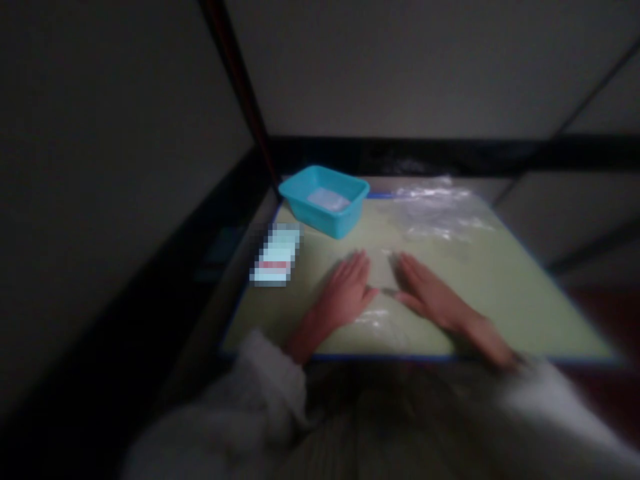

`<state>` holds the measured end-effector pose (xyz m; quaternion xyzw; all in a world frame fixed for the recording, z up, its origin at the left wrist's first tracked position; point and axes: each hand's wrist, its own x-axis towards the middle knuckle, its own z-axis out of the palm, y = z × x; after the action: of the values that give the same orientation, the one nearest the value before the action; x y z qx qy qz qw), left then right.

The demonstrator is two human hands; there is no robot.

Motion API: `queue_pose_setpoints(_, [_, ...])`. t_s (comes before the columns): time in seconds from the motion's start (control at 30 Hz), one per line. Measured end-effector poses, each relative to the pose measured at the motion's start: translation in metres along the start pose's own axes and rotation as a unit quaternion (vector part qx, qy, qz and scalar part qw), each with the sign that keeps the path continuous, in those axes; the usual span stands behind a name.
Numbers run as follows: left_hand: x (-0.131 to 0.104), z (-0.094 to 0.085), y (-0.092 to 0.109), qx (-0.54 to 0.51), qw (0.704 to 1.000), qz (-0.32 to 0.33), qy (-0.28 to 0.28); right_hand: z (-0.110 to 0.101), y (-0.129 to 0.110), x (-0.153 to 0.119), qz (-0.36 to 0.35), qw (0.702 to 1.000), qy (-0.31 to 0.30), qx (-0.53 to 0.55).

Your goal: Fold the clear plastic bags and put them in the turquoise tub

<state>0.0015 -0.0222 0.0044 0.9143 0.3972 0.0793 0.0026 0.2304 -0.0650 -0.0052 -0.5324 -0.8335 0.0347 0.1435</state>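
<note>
On the pale yellow-green table my left hand point(347, 293) lies flat with its fingers stretched forward, over the left side of a clear plastic bag point(377, 323). Across from it my right hand point(427, 288) rests flat too, fingers extended, on the bag's right side. The thumbs point toward each other with a small gap between them. Something pale and flat shows between the hands, too blurred to name. The bag's near end, with shiny creases, reaches toward the table's front edge.
A turquoise plastic basin point(325, 217) with something whitish in it stands at the back left. Crumpled clear plastic point(440, 207) is heaped at the back right. A pixelated, light rectangular item point(277, 255) lies by the left edge. The table point(525, 300) has a blue rim; walls stand behind.
</note>
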Motion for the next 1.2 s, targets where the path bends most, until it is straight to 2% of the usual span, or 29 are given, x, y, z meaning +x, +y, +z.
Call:
queue_pose_setpoints(0.1, [0.015,0.007,0.013,-0.006,0.999,0.02,-0.029,0.015,0.01,0.014,-0.006,1.0,-0.005,-0.012])
queue_pose_setpoints(0.23, [0.02,0.019,0.011,-0.001,0.999,0.019,-0.029,0.029,0.02,0.015,0.009,0.999,-0.014,-0.039])
queue_pose_setpoints(0.37, [0.018,0.025,0.007,0.0,1.0,0.012,-0.011,0.026,0.027,0.014,0.014,0.999,-0.031,-0.035])
queue_pose_setpoints(0.53, [0.018,0.025,0.008,-0.004,1.0,0.008,-0.016,0.016,0.034,0.039,0.003,0.999,-0.036,-0.003])
queue_pose_setpoints(0.67, [0.018,0.027,0.008,-0.003,1.0,0.002,-0.006,0.02,0.042,0.057,0.016,0.999,-0.041,-0.011])
queue_pose_setpoints(0.8, [0.017,0.027,0.005,-0.013,1.0,0.006,-0.014,0.026,0.049,0.058,0.027,0.999,-0.024,-0.029])
queue_pose_setpoints(0.97, [0.011,0.023,-0.009,-0.018,1.0,-0.014,-0.012,0.028,0.048,0.056,0.04,0.998,-0.016,-0.044])
queue_pose_setpoints(1.2, [-0.008,0.02,-0.046,-0.003,0.999,-0.048,-0.003,0.028,0.045,0.057,0.047,0.998,-0.025,-0.045])
